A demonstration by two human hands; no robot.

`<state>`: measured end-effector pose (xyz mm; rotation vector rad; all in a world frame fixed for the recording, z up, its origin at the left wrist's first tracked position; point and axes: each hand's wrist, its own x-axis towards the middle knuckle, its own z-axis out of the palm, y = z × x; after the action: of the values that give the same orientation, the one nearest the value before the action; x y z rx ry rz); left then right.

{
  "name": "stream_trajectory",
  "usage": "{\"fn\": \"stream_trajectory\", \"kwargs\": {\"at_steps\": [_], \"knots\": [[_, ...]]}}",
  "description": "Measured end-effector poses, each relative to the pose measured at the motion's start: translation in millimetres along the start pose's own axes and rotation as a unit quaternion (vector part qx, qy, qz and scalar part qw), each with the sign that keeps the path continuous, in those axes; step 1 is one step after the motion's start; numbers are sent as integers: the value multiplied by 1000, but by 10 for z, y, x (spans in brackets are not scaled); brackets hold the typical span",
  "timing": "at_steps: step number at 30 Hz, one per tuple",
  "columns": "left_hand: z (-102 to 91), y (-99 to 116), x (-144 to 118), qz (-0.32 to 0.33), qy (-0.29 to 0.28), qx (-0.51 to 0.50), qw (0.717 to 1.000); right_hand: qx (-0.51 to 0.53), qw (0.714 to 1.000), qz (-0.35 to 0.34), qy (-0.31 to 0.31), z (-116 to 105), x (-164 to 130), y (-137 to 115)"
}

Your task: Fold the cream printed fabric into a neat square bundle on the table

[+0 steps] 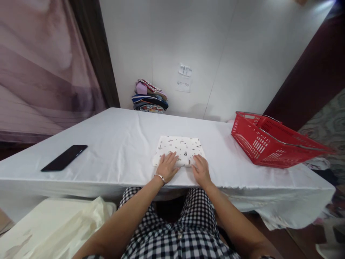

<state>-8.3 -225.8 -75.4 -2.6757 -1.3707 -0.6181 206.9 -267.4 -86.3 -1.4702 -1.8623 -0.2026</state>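
Observation:
A white cloth (179,145) with small dark prints lies folded into a flat rectangle near the table's front edge. My left hand (167,167) rests flat on its near left corner, fingers stretched out; a bracelet circles that wrist. At the near right corner, my right hand (201,170) touches the cloth with its fingertips, fingers extended and the palm on the tablecloth. Neither hand grips anything.
A white-covered table (121,144) fills the middle. To the left lies a black tablet-like slab (64,158). A red plastic basket (269,140) stands at the right. Folded clothes (150,97) are stacked against the wall, near a paper sign (183,79).

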Motion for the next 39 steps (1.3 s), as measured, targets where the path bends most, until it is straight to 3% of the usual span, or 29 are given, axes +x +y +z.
{"fn": "stream_trajectory", "kwargs": {"at_steps": [3, 6, 8, 14, 19, 22, 26, 29, 33, 36, 39], "knots": [[67, 31, 37, 10, -46, 8, 999, -28, 991, -76, -104, 90, 90, -274], [93, 16, 51, 4, -70, 9, 998, -40, 974, -85, -206, 167, 181, -404], [90, 10, 56, 1, -80, 8, 997, -46, 967, -80, -237, 187, 216, -417], [15, -129, 32, 7, -87, -4, 996, -64, 958, -83, -267, 48, 187, -203], [-106, -422, -88, -70, -88, -10, 994, -105, 956, -23, -274, -227, 82, 125], [-180, -442, -72, -102, -95, -3, 990, -123, 953, 0, -276, -294, 99, 135], [-203, -307, 118, -111, -78, 9, 991, -113, 960, -27, -253, -188, 269, -71], [-150, -256, 227, -110, -102, 12, 989, -91, 957, -28, -273, -60, 374, -158], [-102, -300, 270, -116, -153, 2, 981, -51, 943, 7, -328, 21, 413, -111], [-141, -339, 393, -139, -179, -19, 974, -29, 944, 33, -327, 40, 524, -68], [-176, -388, 607, -173, -164, -8, 971, -57, 949, 53, -306, 102, 769, 7]]}}
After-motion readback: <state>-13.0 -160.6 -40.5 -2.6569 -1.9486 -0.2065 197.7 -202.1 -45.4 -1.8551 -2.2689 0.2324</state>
